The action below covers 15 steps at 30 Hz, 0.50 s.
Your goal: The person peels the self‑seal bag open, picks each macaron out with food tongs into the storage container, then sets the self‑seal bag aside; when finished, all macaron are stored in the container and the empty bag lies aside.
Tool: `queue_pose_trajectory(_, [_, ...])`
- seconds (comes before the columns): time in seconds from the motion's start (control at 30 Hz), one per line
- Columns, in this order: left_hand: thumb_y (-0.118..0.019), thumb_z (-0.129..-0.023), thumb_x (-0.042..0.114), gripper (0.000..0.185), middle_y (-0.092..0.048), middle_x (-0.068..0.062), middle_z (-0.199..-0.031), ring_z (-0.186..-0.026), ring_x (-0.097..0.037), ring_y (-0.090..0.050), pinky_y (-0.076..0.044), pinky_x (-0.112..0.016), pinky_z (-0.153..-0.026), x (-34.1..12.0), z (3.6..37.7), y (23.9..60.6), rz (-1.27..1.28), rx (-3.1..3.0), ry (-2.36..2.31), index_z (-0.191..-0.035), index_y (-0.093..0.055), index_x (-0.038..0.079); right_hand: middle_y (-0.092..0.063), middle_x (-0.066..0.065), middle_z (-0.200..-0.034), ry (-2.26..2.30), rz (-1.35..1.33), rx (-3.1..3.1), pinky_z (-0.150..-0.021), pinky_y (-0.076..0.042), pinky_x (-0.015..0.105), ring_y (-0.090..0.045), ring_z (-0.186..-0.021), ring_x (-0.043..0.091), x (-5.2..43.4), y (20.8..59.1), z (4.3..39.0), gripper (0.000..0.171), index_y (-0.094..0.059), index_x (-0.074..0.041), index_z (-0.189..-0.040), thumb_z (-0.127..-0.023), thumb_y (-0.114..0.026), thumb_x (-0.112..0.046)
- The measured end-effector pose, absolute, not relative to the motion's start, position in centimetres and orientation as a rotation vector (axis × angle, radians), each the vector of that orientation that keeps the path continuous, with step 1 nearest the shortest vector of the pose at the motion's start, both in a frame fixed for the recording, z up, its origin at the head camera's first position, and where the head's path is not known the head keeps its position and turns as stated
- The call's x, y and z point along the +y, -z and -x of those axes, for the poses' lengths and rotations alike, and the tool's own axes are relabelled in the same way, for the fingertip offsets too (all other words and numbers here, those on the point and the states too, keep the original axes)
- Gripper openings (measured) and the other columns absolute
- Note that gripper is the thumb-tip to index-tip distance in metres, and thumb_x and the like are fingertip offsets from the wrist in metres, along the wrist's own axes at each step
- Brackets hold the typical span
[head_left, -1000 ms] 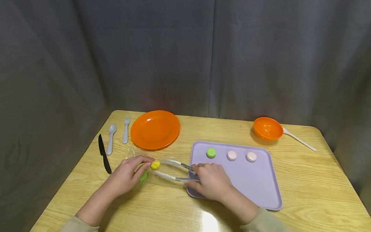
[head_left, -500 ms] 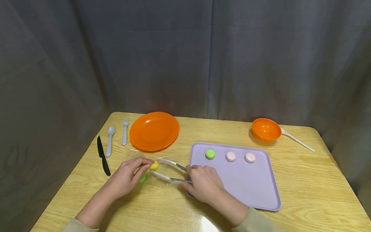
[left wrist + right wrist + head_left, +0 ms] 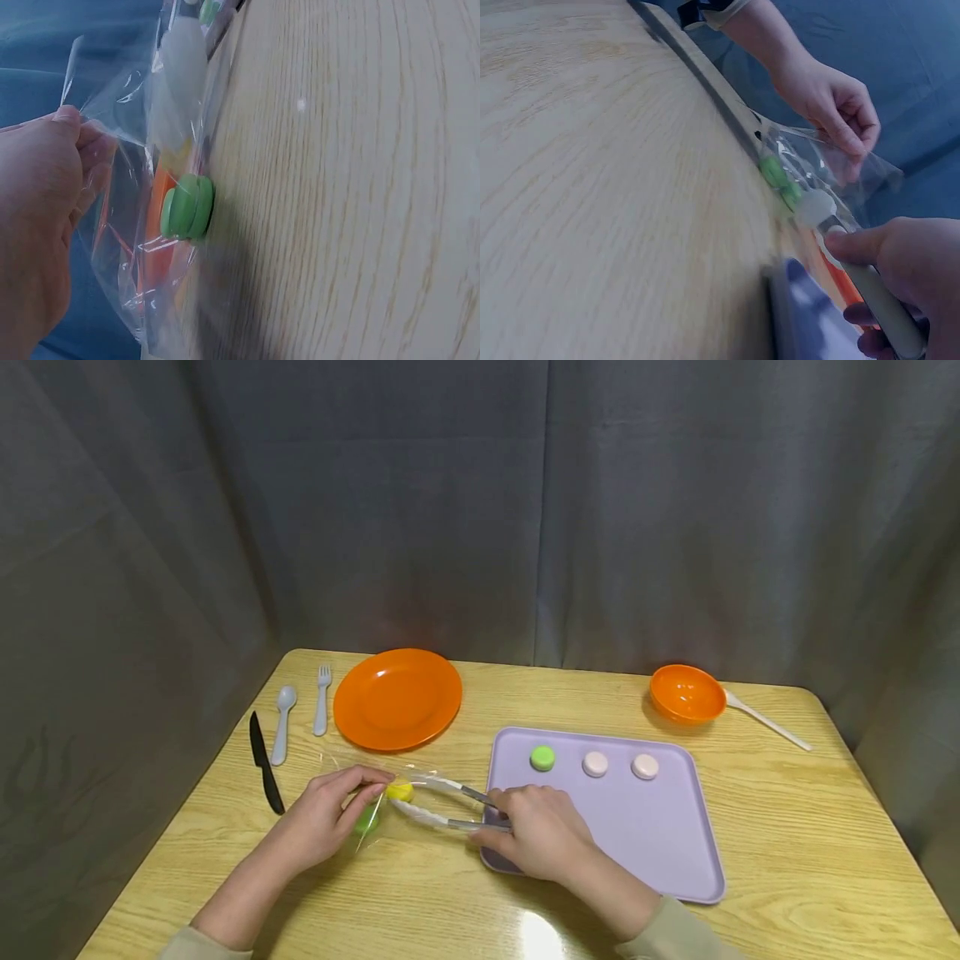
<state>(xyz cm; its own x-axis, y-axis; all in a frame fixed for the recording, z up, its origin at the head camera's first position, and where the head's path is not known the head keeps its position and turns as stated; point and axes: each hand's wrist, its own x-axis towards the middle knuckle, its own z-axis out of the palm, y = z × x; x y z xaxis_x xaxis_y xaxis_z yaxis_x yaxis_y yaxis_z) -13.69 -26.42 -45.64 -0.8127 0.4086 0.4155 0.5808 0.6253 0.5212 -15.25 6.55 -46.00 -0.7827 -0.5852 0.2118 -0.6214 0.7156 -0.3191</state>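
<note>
Three macarons already sit in a row along the far edge of the tray (image 3: 675, 860): a green one (image 3: 542, 757) and two pink ones (image 3: 596, 764). Judging by that, the work of moving them out of the bag (image 3: 352, 768) is about half done, with a yellow macaron (image 3: 400, 790) and a green macaron (image 3: 367, 820) left in it, near the table's left side. The left hand (image 3: 326, 814) pinches the bag's edge between thumb and fingers, holding it open. The right hand (image 3: 536, 828) grips the tongs (image 3: 442, 802), whose tips reach the yellow macaron; whether they have closed on it I cannot tell. The left wrist view shows the green macaron (image 3: 187, 206) lying on edge inside the film, which the head view blurs. The right wrist view shows the curled fingers (image 3: 862, 244) round the tong handle.
</note>
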Motion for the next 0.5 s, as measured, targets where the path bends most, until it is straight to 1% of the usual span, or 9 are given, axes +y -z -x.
queue_pose_trajectory(0.07, [-0.066,-0.106,0.007,0.015,-0.076,0.005,-0.117,-0.109,-0.012,-0.071,-0.061,-0.036,-0.088,-26.4,13.7,45.7,0.806,-2.598,0.964,-0.118,-0.073,0.013,-0.056,-0.014,-0.068,-0.594,-0.995,-2.824,-0.049,-0.040,0.030,-0.049,-0.058,0.006,7.2,45.7,15.2,0.037,-0.070,-0.021,-0.089,-0.091,-0.080,-0.057])
queue_pose_trajectory(0.17, [-0.066,-0.106,0.008,0.015,-0.075,0.007,-0.119,-0.110,-0.013,-0.071,-0.061,-0.038,-0.090,-26.4,13.6,45.7,0.804,-2.610,0.957,-0.117,-0.073,0.014,-0.057,-0.015,-0.069,-0.614,-0.981,-2.827,-0.048,-0.040,0.029,-0.049,-0.057,0.006,8.2,45.3,15.1,0.035,-0.069,-0.024,-0.087,-0.090,-0.080,-0.057])
queue_pose_trajectory(0.33, [-0.067,-0.106,0.009,0.015,-0.076,0.003,-0.118,-0.110,-0.013,-0.071,-0.061,-0.039,-0.091,-26.4,13.5,45.6,0.794,-2.629,0.934,-0.118,-0.073,0.014,-0.067,-0.015,-0.077,-0.646,-0.938,-2.810,-0.052,-0.044,0.028,-0.056,-0.063,0.003,10.5,44.8,14.6,0.030,-0.069,-0.027,-0.085,-0.089,-0.082,-0.055])
queue_pose_trajectory(0.4, [-0.067,-0.106,0.010,0.015,-0.076,0.002,-0.117,-0.109,-0.013,-0.071,-0.061,-0.040,-0.090,-26.4,13.5,45.7,0.787,-2.635,0.928,-0.118,-0.073,0.016,-0.065,-0.016,-0.076,-0.664,-0.923,-2.808,-0.052,-0.043,0.028,-0.053,-0.063,0.001,11.7,44.6,14.5,0.029,-0.070,-0.029,-0.086,-0.089,-0.082,-0.055])
queue_pose_trajectory(0.5, [-0.067,-0.106,0.010,0.016,-0.076,0.001,-0.116,-0.109,-0.012,-0.071,-0.061,-0.039,-0.090,-26.4,13.4,45.7,0.780,-2.634,0.920,-0.118,-0.073,0.019,-0.059,-0.021,-0.073,-0.685,-0.906,-2.811,-0.050,-0.040,0.027,-0.047,-0.059,0.001,13.7,44.2,14.4,0.028,-0.072,-0.030,-0.089,-0.090,-0.081,-0.057])
